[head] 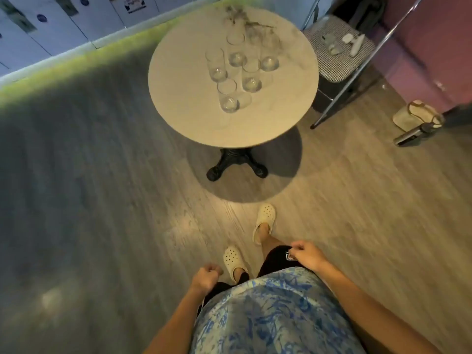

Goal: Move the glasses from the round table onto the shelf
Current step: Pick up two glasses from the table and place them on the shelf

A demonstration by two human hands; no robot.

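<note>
My left hand point(207, 273) and right hand point(307, 254) hang loosely clenched, empty. Step: approach the round table point(184, 103). Next: grasp the nearest glass point(228, 97).

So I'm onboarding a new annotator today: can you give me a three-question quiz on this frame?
1. True or false: the left hand already holds one of the glasses.
2. Which stands right of the round table? A) a checked chair B) a sink C) a ladder
3. Fill in: the person wears pale ____ on both feet.

Key:
1. False; both the left and the right hand are loosely closed and empty, away from the table.
2. A, the checked chair.
3. Clogs.
</note>
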